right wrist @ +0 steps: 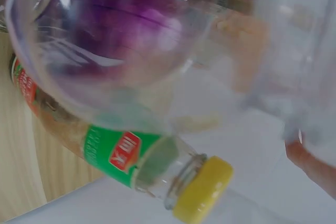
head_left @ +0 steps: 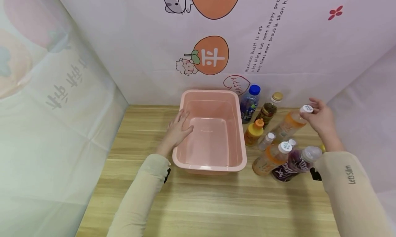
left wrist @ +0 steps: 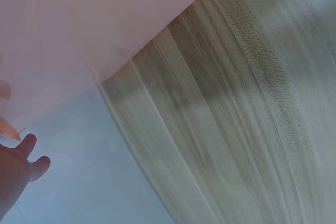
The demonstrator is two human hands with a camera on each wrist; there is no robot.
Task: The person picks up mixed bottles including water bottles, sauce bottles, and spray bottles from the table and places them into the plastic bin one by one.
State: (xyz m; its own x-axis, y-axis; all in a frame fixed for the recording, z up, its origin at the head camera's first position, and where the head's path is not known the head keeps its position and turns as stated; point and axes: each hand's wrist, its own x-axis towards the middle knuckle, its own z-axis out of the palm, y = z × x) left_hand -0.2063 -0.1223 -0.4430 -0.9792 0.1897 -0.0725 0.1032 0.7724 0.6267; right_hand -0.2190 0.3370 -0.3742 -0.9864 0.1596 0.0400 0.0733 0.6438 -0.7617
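A pink plastic basin stands on the wooden table, nothing inside it. Over its left rim my left hand rests with fingers spread and loosely extended. At the far right my right hand pinches the white cap of an orange-labelled bottle, which leans slightly to the right in the head view. Part of the right-hand fingers is behind the cap. In the left wrist view, only a few fingers show beside the basin wall.
Right of the basin stand a blue-capped bottle, a gold-capped bottle, a small yellow bottle, a small clear bottle, another orange-labelled bottle and a purple bottle. A green-labelled bottle has a yellow cap. Printed cloth walls enclose the table.
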